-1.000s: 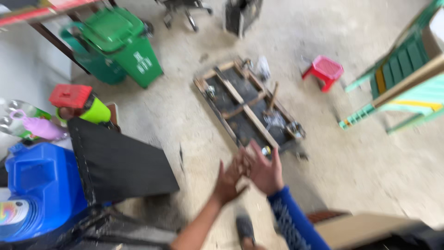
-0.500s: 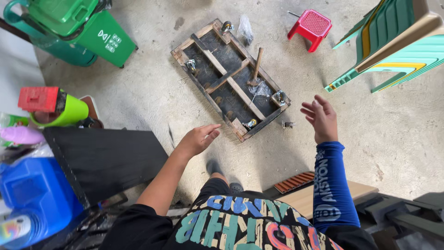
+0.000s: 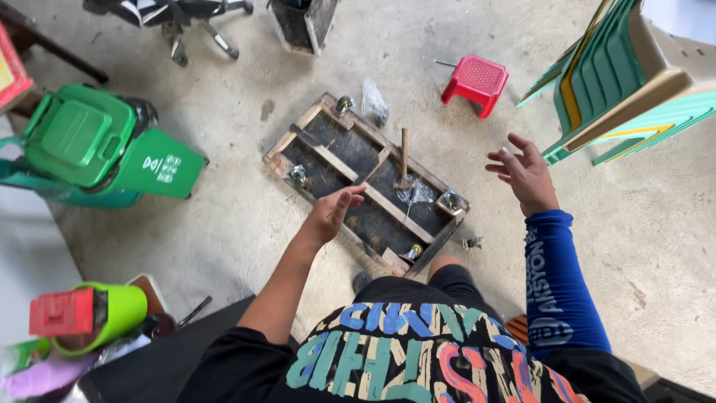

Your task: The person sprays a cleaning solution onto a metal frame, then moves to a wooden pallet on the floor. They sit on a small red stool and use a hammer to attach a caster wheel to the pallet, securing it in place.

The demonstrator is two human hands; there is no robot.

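Left hand (image 3: 328,216): empty, fingers loosely curled, above wooden frame (image 3: 365,183) | Right hand (image 3: 526,173): empty, fingers spread, right of frame, touching nothing | Frame: flat on concrete floor (image 3: 224,224), casters at corners, hammer (image 3: 403,158) lying on it | Step: judged reach toward frame; picking up hammer calls for lowering a hand.
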